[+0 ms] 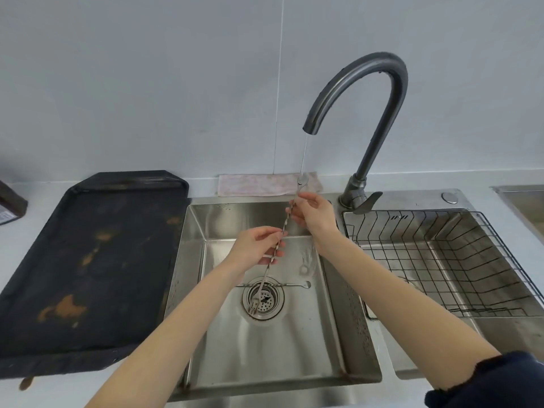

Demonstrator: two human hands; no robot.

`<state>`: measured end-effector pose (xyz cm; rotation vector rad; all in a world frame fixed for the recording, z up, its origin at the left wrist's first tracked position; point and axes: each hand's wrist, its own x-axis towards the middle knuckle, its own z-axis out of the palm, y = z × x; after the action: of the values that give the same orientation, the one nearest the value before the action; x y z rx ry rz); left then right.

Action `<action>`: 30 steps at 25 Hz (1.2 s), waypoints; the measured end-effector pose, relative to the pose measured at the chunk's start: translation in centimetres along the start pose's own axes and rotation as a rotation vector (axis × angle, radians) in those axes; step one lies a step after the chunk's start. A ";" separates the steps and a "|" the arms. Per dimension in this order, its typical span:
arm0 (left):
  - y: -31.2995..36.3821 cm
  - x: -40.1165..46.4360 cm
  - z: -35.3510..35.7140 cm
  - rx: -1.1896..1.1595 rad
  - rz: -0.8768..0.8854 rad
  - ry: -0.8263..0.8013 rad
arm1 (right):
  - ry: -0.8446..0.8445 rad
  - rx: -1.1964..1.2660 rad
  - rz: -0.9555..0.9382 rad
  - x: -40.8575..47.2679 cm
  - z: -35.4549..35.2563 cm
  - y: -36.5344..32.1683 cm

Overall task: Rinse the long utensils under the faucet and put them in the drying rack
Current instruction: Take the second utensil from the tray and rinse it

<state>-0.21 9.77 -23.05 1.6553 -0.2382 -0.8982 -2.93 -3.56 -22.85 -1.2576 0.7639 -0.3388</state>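
Observation:
A long twisted metal utensil (287, 222) slants over the steel sink (347, 304). Its spoon end sits in the thin water stream under the curved grey faucet (365, 92), and its fork end hangs above the drain. My right hand (313, 213) pinches the upper part of the shaft. My left hand (259, 245) pinches it lower down. A second long utensil (282, 285) lies flat on the sink floor behind the drain. The black wire drying rack (441, 260) sits in the right basin with nothing visible in it.
A large black, rust-stained baking tray (88, 260) lies on the counter at left. A folded pinkish cloth (265, 184) rests behind the sink. The faucet lever (368, 201) points toward the rack. Another steel basin edge (521, 195) shows at far right.

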 end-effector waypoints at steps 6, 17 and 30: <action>0.0 0.8 0.6 -0.015 -0.017 0.034 | -0.035 -0.028 0.025 1.6 -0.4 -1.2; 0.1 3.2 1.2 -0.030 0.001 0.089 | -0.117 -0.002 -0.051 2.9 -0.3 -5.0; 0.2 7.4 3.2 0.316 0.162 0.051 | -0.170 -0.065 -0.211 2.4 -2.0 -7.2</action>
<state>2.78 2.98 -26.12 1.9159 -0.4928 -0.7214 -1.35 -8.67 -17.13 -1.4135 0.5013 -0.3744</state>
